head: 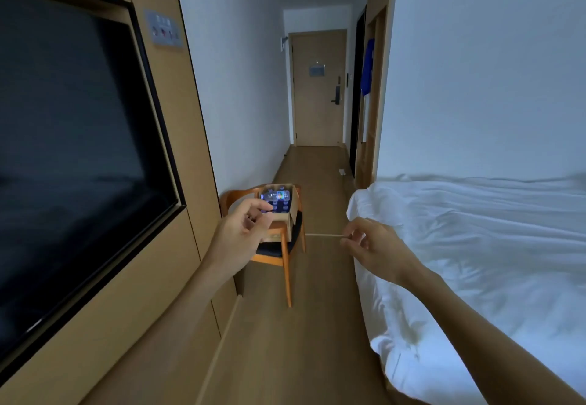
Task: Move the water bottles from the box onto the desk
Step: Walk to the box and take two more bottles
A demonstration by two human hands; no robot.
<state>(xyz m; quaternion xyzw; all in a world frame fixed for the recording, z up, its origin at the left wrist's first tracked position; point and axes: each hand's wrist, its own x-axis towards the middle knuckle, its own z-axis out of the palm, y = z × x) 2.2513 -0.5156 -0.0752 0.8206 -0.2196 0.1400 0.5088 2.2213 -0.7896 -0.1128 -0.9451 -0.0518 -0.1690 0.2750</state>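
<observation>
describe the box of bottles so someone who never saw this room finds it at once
Start at the big dark TV on the left wall, then look past it along the wall to the wooden chair. The box sits on its seat: open-topped cardboard, with water bottles inside.

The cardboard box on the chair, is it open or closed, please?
Open: the cardboard box shows bottle caps from above.

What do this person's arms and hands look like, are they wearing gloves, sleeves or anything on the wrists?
Both hands are bare: no gloves on the left hand or the right hand. The forearms are uncovered as far as the picture shows, with no sleeve in view. I see no watch, bracelet or ring, though the dim, slightly blurred picture could hide something small.
</observation>
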